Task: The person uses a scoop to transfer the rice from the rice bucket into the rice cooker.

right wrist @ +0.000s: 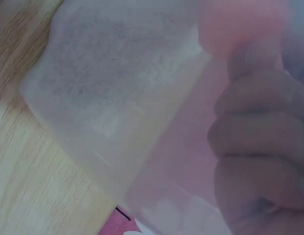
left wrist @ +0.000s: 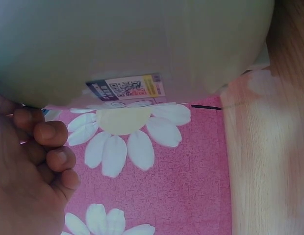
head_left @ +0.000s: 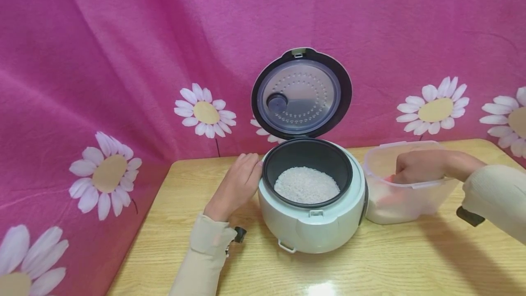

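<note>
A pale green rice cooker (head_left: 312,229) stands with its lid (head_left: 302,97) raised. White rice (head_left: 306,185) lies in its dark inner pot (head_left: 283,154). My left hand (head_left: 237,182) rests against the cooker's left side near the rim, and the left wrist view shows its fingers (left wrist: 51,133) loosely curled beside the body. Inside a translucent plastic container (head_left: 411,209) right of the cooker, my right hand (head_left: 419,166) grips a pink scoop (right wrist: 240,27). The scoop shows as a pink blur through the wall, so its full shape is hidden. Rice (right wrist: 108,54) shows faintly through the container.
Both items stand on a light wooden table (head_left: 164,250). A pink cloth (head_left: 222,22) with large daisies hangs behind and to the left. The container is close against the cooker's right side. A small white handle (head_left: 286,246) juts out low at the cooker's front.
</note>
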A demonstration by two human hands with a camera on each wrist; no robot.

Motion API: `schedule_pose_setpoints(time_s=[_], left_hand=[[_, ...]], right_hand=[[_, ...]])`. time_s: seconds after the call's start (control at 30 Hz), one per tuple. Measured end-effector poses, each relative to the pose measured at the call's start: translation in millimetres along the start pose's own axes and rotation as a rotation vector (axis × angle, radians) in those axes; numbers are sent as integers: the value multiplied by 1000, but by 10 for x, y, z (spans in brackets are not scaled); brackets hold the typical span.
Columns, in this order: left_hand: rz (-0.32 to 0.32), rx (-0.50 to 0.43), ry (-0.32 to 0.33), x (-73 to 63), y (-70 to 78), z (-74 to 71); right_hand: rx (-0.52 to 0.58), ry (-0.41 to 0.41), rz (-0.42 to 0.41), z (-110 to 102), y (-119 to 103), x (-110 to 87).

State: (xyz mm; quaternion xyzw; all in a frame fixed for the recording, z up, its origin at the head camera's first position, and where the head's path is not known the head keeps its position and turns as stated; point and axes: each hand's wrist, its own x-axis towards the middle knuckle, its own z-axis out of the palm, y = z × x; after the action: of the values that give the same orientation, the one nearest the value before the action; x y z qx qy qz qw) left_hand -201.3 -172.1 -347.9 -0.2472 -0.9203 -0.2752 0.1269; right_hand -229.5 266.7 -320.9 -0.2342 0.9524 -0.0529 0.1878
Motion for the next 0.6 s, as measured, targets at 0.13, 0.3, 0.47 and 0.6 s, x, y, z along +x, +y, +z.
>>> schedule_pose_setpoints(time_s=[0.13, 0.3, 0.47, 0.6], left_hand=[[2, -5, 5, -10, 4, 11], [9, -3, 6, -9, 10, 21], [1, 3, 9, -10, 4, 15], [-6, 3, 8, -7, 1, 9]], right_hand=[[36, -8, 37, 9, 0, 34], [112, -17, 53, 26, 7, 52], [74, 17, 66, 35, 21, 61], [142, -22, 57, 13, -5, 68]])
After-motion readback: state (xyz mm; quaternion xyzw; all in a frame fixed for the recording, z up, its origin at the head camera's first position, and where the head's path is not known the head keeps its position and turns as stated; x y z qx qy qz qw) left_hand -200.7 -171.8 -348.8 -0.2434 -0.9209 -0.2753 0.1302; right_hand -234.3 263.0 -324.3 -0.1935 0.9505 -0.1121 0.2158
